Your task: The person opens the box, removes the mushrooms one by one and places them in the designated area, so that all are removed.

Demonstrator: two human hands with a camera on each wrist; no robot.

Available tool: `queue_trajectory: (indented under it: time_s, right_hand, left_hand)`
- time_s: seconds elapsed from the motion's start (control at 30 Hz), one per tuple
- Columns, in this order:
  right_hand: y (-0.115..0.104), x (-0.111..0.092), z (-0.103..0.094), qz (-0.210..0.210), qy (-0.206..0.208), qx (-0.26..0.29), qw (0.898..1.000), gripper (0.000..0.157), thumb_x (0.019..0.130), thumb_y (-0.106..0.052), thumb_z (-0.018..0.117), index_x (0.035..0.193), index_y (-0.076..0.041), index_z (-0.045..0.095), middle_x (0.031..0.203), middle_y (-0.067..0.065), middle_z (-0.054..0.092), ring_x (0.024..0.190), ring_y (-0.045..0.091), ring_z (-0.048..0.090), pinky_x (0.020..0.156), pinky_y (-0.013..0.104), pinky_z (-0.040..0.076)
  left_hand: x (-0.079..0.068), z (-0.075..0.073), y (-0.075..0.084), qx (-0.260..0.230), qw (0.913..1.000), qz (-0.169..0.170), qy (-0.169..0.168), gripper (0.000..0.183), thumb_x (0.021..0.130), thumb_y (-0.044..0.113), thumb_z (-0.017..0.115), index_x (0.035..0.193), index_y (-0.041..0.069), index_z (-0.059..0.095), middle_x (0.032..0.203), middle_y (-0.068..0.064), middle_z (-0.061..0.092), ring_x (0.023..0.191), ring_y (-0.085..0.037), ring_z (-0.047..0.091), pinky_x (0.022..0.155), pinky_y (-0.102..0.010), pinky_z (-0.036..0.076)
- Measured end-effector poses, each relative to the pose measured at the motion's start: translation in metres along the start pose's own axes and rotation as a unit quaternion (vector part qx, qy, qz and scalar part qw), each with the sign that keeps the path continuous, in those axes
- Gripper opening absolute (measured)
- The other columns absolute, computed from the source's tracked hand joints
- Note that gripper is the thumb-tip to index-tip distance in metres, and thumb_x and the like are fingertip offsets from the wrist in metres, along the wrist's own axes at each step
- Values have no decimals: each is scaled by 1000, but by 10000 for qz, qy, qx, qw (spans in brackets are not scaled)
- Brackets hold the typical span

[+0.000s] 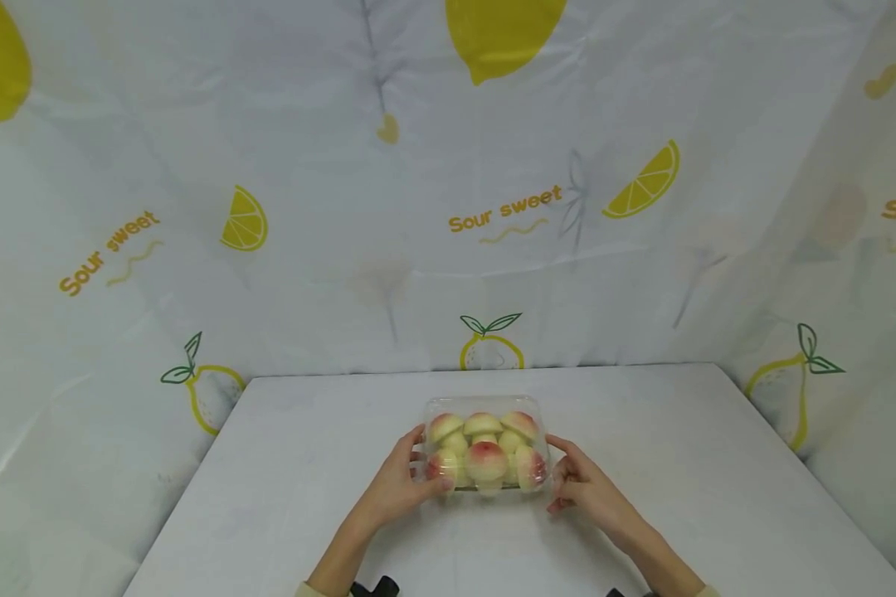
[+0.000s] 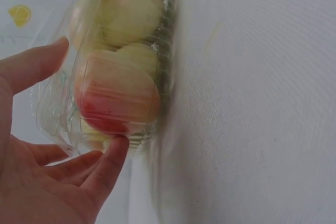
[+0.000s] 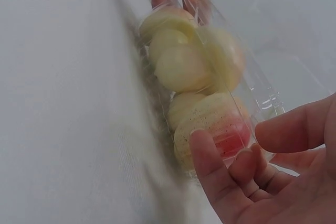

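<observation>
A clear plastic clamshell box [image 1: 485, 401] sits on the white table, packed with several pale yellow, red-blushed, mushroom-shaped pieces [image 1: 486, 461]. At the box's left end my left hand [image 1: 403, 481] holds it, thumb along the near edge and fingers round the side. The left wrist view shows the thumb [image 2: 44, 64] at the lid and a fingertip low on the side wall. On the opposite end is my right hand [image 1: 586, 489], one finger reaching along the side. In the right wrist view its thumb [image 3: 294, 129] and bent fingers [image 3: 220, 177] close on the lid's edge.
The white table [image 1: 306, 431] runs back to a white curtain [image 1: 328, 290] printed with lemons and words. Curtain also hangs along both sides. Dark objects [image 1: 379, 587] show near the wrists at the bottom edge.
</observation>
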State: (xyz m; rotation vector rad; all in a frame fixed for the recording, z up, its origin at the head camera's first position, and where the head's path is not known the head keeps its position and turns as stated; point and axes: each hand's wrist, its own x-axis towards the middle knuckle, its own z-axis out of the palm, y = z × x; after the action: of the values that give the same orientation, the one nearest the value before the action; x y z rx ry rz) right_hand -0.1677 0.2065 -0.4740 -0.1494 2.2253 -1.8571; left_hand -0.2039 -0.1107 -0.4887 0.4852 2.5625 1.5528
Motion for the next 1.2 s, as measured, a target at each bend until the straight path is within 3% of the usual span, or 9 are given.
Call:
queue_trajectory:
  time_s: [0.23,0.4,0.57,0.73,0.87,1.0,1.2]
  right_hand:
    - [-2,-1,4,149,248,-43,9996,75,85,11,50,155,2,26,87,8,41,77,23,51,70,39,59]
    - [-2,-1,3,57,156,-132,9998,75,86,11,49,156,2,24,90,10,42,80,24,52,72,38,59]
    - [-1,-4,-3,-220,-17,-841,9962,76,86,9,52,156,2,25,91,11,48,80,22,56,73,35,59]
    - [0,-6,-12,-702,100,-2038,9764,68,91,-3,62,154,0,35,91,4,55,79,13,57,69,27,54]
    - [0,-6,-16,-939,311,-2478,9637,65,95,-11,68,153,-3,40,102,4,58,89,13,59,75,27,53]
    - [-1,-5,-16,-1185,536,-2749,9526,66,94,-13,72,152,-5,42,118,10,57,104,24,60,83,36,57]
    - [2,0,-17,-2051,769,-3034,9273,66,90,-7,75,149,-6,47,138,13,53,124,36,55,92,49,55]
  left_hand:
    - [0,1,0,0,10000,-38,-14,96,85,34,83,155,-4,28,150,-23,43,123,-40,54,98,-54,49]
    - [0,0,-1,-105,9999,-45,-41,97,85,34,83,156,-2,28,148,-25,43,125,-41,53,100,-55,47]
    - [0,-1,-1,-126,9999,-50,-72,98,85,36,83,156,-1,27,150,-25,41,127,-41,52,102,-55,46]
    - [0,-3,0,-143,9997,-119,-142,99,86,39,82,158,-1,25,153,-24,39,129,-41,51,104,-55,46]
    - [-1,-6,1,-167,9996,-147,-173,98,87,37,81,158,-1,24,153,-25,39,130,-42,50,103,-55,46]
    - [-1,-6,1,-191,9995,-166,-183,96,89,36,80,158,0,24,153,-25,39,130,-43,49,103,-54,47]
    - [-2,-6,1,-320,9992,-139,-190,101,89,39,79,159,-2,20,153,-26,39,130,-43,49,101,-52,49]
